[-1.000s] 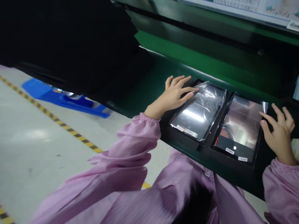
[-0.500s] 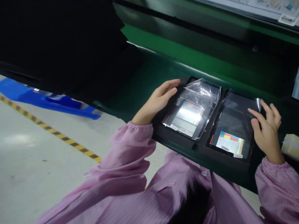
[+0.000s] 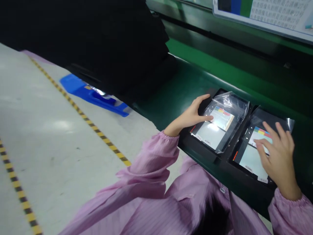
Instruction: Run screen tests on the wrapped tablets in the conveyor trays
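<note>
Two tablets lie side by side with lit screens, each loosely covered by clear film. On the left tablet (image 3: pixel 215 134), the plastic film (image 3: pixel 228 99) is wrinkled near the top. My left hand (image 3: pixel 190 115) is open at that tablet's left edge, its thumb reaching over the lit screen; contact is unclear. Over the right tablet (image 3: pixel 250 156) hovers my right hand (image 3: pixel 280 156), fingers apart, with thumb and index finger close above the screen and covering part of it. Small white labels sit along both tablets' lower edges. Neither hand holds anything visible.
Both tablets rest in a dark base on a green bench (image 3: pixel 181 76). A large black sheet (image 3: pixel 97 42) hangs at upper left. Below it, a blue plastic object (image 3: pixel 95 98) stands on the floor near yellow-black tape (image 3: pixel 93 127). A printed board (image 3: pixel 274 13) is at upper right.
My left thumb has moved in over the left screen. My right hand has come down and left over the right tablet. Both screens now show larger lit areas. The view has shifted.
</note>
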Demonstrator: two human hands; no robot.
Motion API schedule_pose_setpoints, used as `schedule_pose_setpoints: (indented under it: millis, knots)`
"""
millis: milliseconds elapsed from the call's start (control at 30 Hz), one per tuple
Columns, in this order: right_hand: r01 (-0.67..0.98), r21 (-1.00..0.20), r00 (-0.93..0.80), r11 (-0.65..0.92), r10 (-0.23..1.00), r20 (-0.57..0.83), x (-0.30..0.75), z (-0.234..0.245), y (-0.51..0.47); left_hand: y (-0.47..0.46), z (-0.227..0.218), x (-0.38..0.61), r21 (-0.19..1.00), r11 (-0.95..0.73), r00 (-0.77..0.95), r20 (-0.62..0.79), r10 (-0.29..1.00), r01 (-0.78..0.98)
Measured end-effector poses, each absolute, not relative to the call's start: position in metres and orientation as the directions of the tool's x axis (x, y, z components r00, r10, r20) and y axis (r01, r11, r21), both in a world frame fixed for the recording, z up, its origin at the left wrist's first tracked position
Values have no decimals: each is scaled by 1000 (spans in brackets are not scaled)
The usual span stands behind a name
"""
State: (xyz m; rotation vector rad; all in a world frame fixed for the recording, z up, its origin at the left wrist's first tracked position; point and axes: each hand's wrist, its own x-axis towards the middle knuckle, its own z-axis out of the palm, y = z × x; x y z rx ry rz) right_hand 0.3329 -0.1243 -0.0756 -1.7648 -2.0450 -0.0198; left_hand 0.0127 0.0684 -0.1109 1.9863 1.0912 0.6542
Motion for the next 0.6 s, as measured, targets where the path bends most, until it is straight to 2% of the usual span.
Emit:
schedule_pose_setpoints:
  millis: [133, 267, 433, 500, 600]
  knots:
    - [910, -380, 71, 167, 840, 538, 349, -77, -131, 34, -91, 2, 776, -484, 563, 205, 800, 404]
    - [865, -458, 133, 207, 784, 606, 354, -83, -139, -21, -86, 3, 638, -668, 673, 303, 675, 382]
    - [873, -424, 129, 242, 724, 678, 357, -89, -145, -79, -123, 29, 405, -903, 870, 382, 311, 144]
    - [883, -397, 136, 252, 672, 728, 359, -91, -145, -87, -137, 39, 321, -938, 876, 407, 260, 129]
    - [898, -337, 107, 282, 603, 791, 363, -94, -144, -84, -143, 48, 297, -943, 849, 451, 277, 150]
